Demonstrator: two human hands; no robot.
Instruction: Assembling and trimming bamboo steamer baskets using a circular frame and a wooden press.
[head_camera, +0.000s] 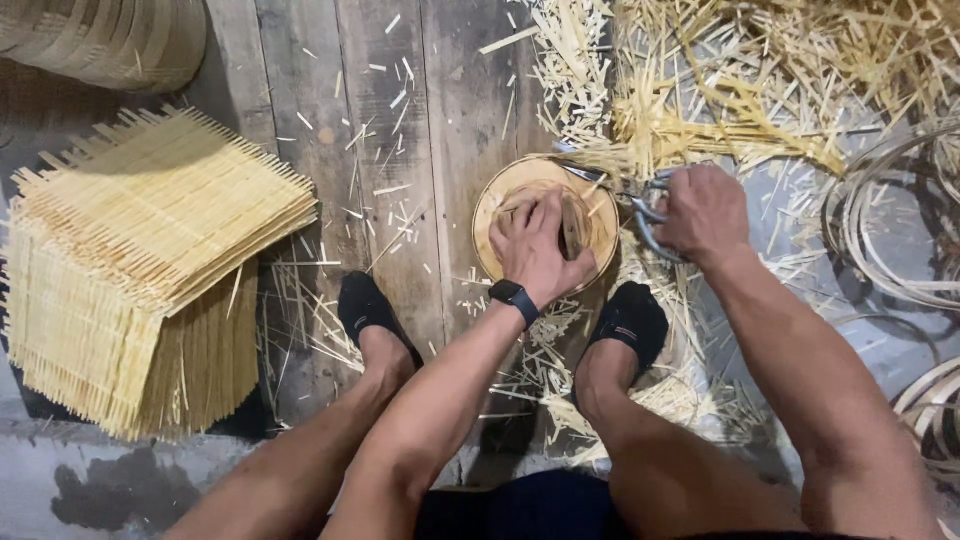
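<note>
round tray (520, 185) lies under the left hand (535, 245), pressed flat, fingers spread. right hand (705, 212) just beside it grips shears (640, 205), wrist bent inward.

A round, pale woven bamboo disc (545, 222) lies on the grey wooden plank floor (400, 120), between and just ahead of the person's two black-socked feet (368, 312). The left hand (535, 245) rests flat on the disc; the right hand (703, 212) sits just right of it, closed around metal scissors (640, 205) whose blades reach over the disc's far right rim. Behind and right lies a heap of yellow bamboo trimmings (740, 90). Far left stands a stack of square woven bamboo mats (140, 260), with a woven basket (110, 40) behind it. Coiled bamboo hoops (890, 230) lie at the right edge.
</note>
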